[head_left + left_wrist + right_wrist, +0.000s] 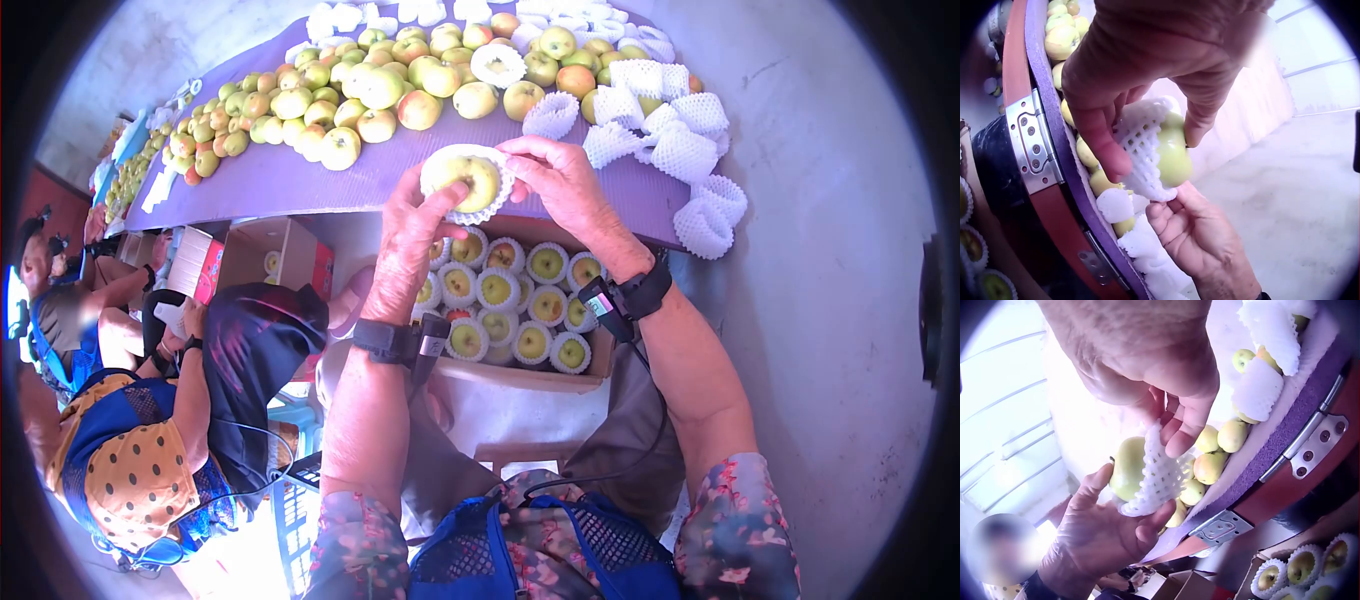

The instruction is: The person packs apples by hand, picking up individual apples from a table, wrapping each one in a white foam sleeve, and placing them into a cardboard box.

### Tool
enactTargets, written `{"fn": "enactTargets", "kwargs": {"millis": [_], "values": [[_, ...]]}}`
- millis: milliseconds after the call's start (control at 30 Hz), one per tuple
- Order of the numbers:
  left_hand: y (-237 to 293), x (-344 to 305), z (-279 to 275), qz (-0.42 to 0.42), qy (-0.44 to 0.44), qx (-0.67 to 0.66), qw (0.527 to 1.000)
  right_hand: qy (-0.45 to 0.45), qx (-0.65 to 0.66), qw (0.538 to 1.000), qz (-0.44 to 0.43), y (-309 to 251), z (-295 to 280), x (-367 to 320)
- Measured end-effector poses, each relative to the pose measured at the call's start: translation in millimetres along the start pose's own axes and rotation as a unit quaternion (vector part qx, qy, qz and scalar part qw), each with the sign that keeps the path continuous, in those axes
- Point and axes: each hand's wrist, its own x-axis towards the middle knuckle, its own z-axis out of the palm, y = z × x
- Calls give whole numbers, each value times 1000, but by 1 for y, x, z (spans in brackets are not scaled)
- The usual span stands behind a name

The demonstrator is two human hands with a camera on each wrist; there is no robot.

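Observation:
A yellow-green apple (pixel 468 180) sits partly inside a white foam net sleeve (pixel 1157 478), held up above the near edge of the purple table. The left hand (pixel 408 225) grips apple and sleeve, its thumb on the bare end of the apple near the stem. Thumb and fingertips of the right hand (pixel 570 190) pinch the sleeve's rim. In the left wrist view the left hand (pixel 1154 69) curls round the apple (pixel 1174 153) from above, the right hand (pixel 1207 244) at the sleeve's lower edge.
Many loose apples (pixel 340 148) cover the purple table (pixel 290 180), with foam sleeves (pixel 685 150) piled at its right end. Below the table edge stands a cardboard box (pixel 540 379) of sleeved apples in rows. Another person (pixel 140 450) sits at the left near more boxes.

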Motion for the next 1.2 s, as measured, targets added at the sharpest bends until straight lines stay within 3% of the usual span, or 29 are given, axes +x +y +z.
{"fn": "enactTargets", "kwargs": {"millis": [167,200,300,433,567,767,867,1067,1200], "values": [[-4,2,0,3,22,11,1000,0,-55,997,-52,3,4,-1],[-4,2,0,10,25,15,1000,-39,38,998,44,-7,5,-4],[-12,6,-3,34,20,18,999,-45,64,994,73,-14,12,-9],[-8,6,1,51,2,2,999,-23,81,995,60,-7,18,-6],[-10,10,2,78,-22,-5,997,-26,180,980,82,0,18,-4],[-4,2,1,83,-38,50,995,-16,125,991,34,6,21,-4],[3,-2,-6,57,-44,73,995,-13,114,985,126,-7,22,-6],[10,-10,-29,67,21,90,993,-49,335,927,161,7,22,-6],[8,-12,-45,85,77,23,993,-78,405,894,174,-12,22,-12]]}}
